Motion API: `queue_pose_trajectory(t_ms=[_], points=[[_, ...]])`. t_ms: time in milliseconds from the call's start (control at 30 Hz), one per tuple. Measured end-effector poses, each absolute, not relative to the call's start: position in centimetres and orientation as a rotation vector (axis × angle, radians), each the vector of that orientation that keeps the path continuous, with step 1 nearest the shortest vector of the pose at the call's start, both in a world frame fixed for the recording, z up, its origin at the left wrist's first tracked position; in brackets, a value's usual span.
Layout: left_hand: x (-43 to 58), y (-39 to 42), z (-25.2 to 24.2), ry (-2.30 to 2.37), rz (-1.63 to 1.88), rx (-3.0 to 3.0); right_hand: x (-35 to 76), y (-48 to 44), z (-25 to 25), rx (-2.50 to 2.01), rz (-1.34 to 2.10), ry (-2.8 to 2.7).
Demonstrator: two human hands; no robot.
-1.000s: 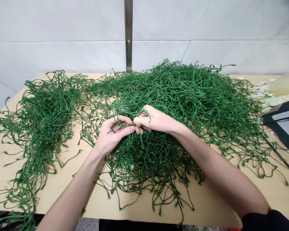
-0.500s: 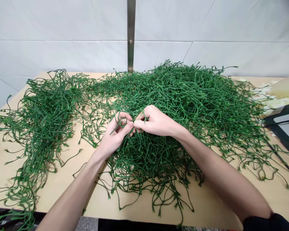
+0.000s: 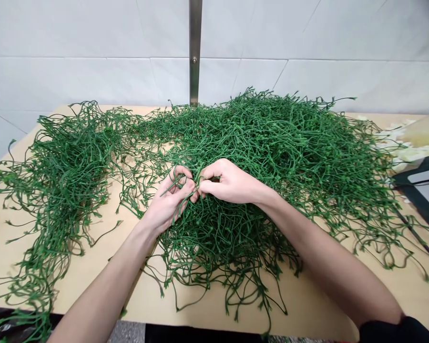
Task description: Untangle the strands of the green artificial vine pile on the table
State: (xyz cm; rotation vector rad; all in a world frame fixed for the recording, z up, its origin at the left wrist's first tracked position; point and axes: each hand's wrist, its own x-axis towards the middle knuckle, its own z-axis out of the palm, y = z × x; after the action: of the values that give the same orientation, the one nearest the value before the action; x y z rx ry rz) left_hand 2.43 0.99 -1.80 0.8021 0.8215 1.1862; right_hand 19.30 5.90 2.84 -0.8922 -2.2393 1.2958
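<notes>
My left hand (image 3: 171,199) is closed, pinching a thin green artificial stem (image 3: 170,186) between thumb and fingers; part of the stem curls around the fingers. My right hand (image 3: 223,181) is closed too, its thumb and index fingertips pinching green stem right beside the left fingertips. Where the pieces meet, the fingers partly hide them. Both hands are held over a large tangled pile of green stems (image 3: 229,238) with small budded tips. The pile spreads behind and to the right of my hands.
Another heap of green stems (image 3: 67,176) lies on the left of the wooden table (image 3: 186,312), some hanging over its front edge. White petals (image 3: 396,143) and a black-framed object (image 3: 422,190) are at the right. A metal post (image 3: 195,52) stands against the tiled wall.
My hands have shifted very slightly, the left a little outward and the right fingers curling lower at the pinched stem. Both keep their grip, and the piles stay as they were.
</notes>
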Motion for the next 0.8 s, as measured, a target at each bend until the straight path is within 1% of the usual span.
queue_pose_trajectory(t_ms=[200,333,467,600,667,800], points=[[2.6,0.9,-0.5,0.801,1.184,0.717,19.1,6.0,2.5,-0.749,1.318,-2.151],[2.5,1.0,-0.1,0.838,1.268,0.784,19.5,6.1,3.6,-0.854,1.322,-2.152],[2.5,1.0,-0.9,0.908,1.402,0.950,19.6,5.7,4.6,-1.021,1.152,-2.122],[2.5,0.8,-1.7,0.969,1.451,1.083,19.4,5.4,4.3,-1.060,1.020,-2.226],[2.5,0.7,-1.8,0.988,1.457,1.108,19.4,5.5,4.1,-1.032,1.033,-2.243],[2.5,0.6,-1.4,0.996,1.459,1.123,19.8,5.9,4.1,-0.957,1.172,-2.251]])
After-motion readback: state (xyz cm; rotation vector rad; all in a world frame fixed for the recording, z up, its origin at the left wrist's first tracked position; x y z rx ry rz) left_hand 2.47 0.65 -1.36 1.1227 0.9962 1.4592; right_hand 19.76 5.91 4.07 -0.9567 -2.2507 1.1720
